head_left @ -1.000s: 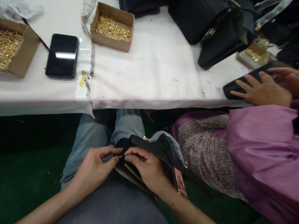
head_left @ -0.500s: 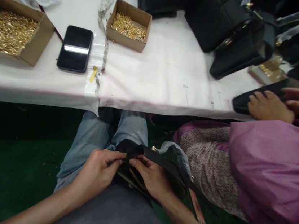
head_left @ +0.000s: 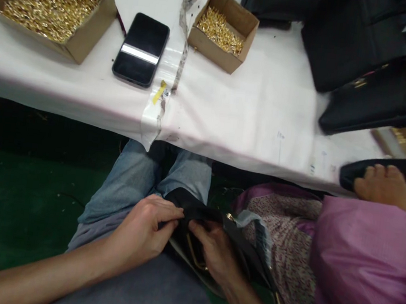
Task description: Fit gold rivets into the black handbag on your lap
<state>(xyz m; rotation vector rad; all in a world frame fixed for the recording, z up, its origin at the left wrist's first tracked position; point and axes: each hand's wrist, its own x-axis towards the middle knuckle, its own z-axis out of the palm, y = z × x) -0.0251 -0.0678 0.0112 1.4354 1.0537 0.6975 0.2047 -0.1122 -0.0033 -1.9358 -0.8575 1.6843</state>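
A black handbag (head_left: 189, 203) with gold-coloured metal parts lies across my lap. My left hand (head_left: 153, 224) has thumb and forefinger pinched at the bag's upper edge; any small piece between the fingertips is too small to make out. Beside it my right hand (head_left: 214, 244) grips the same edge, thumb outside and fingers partly hidden inside the bag. A gold metal strip (head_left: 195, 254) shows along the opening below my right hand. Clear plastic wrapping (head_left: 255, 222) covers part of the bag on the right.
On the white-covered table (head_left: 210, 118) stand a large box (head_left: 92, 30) and a small box (head_left: 215, 55) of gold fittings, a phone (head_left: 141, 51), and black handbags (head_left: 360, 48). At right, a co-worker's hand (head_left: 391, 187) rests on a black piece (head_left: 352, 170); a purple sleeve (head_left: 368, 256) is close by.
The view has turned, so the table items sit further right and tilted. Both my hands stay at the bag's edge, the fingertips slightly shifted. More of the gold strip shows.
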